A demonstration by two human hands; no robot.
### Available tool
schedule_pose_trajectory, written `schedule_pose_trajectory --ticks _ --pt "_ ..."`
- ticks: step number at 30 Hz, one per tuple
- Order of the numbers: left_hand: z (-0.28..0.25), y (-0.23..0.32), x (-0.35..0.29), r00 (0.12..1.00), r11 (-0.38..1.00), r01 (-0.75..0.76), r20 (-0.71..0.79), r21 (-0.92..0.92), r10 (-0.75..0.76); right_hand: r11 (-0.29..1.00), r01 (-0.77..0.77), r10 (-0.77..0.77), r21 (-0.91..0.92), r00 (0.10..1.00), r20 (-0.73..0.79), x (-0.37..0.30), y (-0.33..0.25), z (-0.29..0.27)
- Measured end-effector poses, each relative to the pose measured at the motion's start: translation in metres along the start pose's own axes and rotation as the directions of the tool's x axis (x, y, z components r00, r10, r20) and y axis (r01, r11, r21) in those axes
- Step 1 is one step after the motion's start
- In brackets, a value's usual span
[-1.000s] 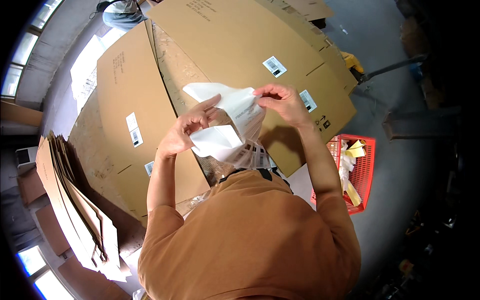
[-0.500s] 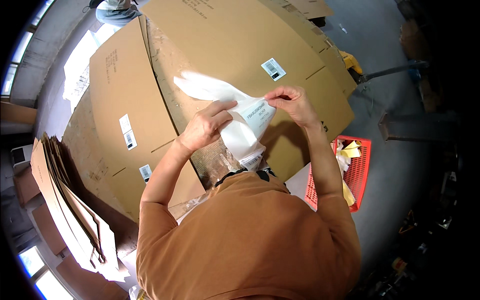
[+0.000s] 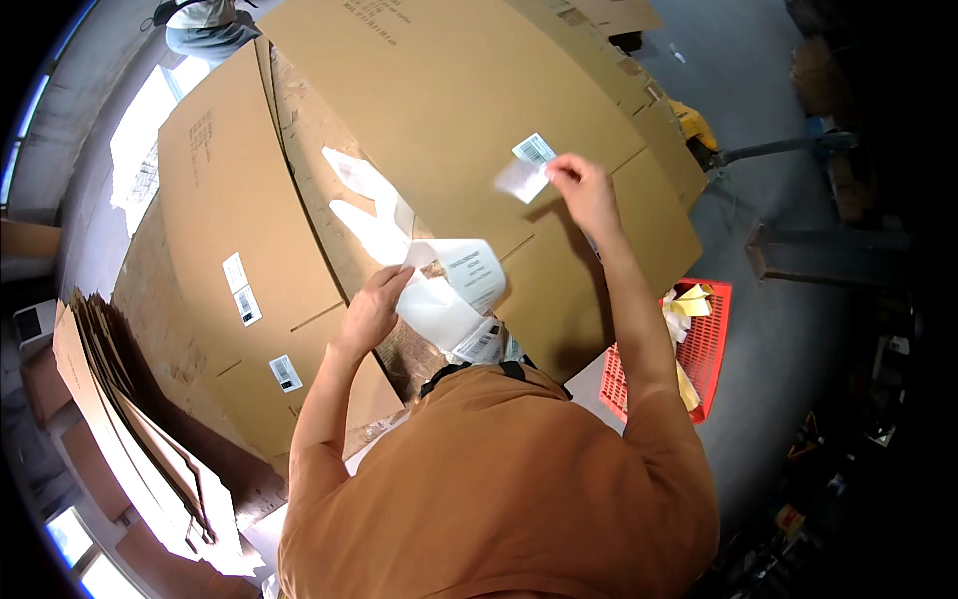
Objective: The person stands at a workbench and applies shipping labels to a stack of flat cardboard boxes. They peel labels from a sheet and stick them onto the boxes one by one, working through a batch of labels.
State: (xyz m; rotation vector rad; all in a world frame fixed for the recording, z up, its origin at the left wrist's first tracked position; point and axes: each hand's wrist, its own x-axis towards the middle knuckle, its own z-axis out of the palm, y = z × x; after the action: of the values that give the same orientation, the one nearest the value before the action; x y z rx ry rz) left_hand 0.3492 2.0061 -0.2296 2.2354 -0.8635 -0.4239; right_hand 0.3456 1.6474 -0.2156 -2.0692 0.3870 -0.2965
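Note:
My left hand (image 3: 374, 309) is closed on a curling strip of white label backing (image 3: 434, 298) that bears printed labels. The strip's loose far part lies over the gap between two flat cardboard cartons. Between thumb and fingers, my right hand (image 3: 587, 195) pinches a small white label (image 3: 519, 181), blurred by motion. It hangs just over the right-hand carton (image 3: 429, 120), partly covering a barcode label (image 3: 534, 150) on that carton. Whether the two labels touch, I cannot tell. On the left-hand carton (image 3: 225, 180) are several barcode labels, one pair (image 3: 240, 290) near its middle.
A red plastic basket (image 3: 711, 359) with crumpled paper scraps stands to the right. At the left, a stack of folded cardboard (image 3: 140, 429) stands on edge. A yellow pallet jack (image 3: 691, 125) is at the far right; another person (image 3: 208, 35) is at the far left.
My right hand has peeled a label off the strip and moved it up over the right-hand carton. My left hand has drawn down and nearer with the strip.

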Motion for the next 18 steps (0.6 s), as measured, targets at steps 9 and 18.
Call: schedule_pose_trajectory --ticks 9,18 --pt "0.029 -0.01 -0.03 0.993 0.99 0.116 -0.014 -0.077 -0.117 0.94 -0.276 0.299 0.201 0.949 -0.095 0.097 0.081 0.044" --pt "0.038 -0.014 -0.031 0.989 0.983 0.145 -0.022 -0.114 -0.149 0.947 -0.319 0.307 -0.029 0.931 -0.196 0.112 0.087 0.064"
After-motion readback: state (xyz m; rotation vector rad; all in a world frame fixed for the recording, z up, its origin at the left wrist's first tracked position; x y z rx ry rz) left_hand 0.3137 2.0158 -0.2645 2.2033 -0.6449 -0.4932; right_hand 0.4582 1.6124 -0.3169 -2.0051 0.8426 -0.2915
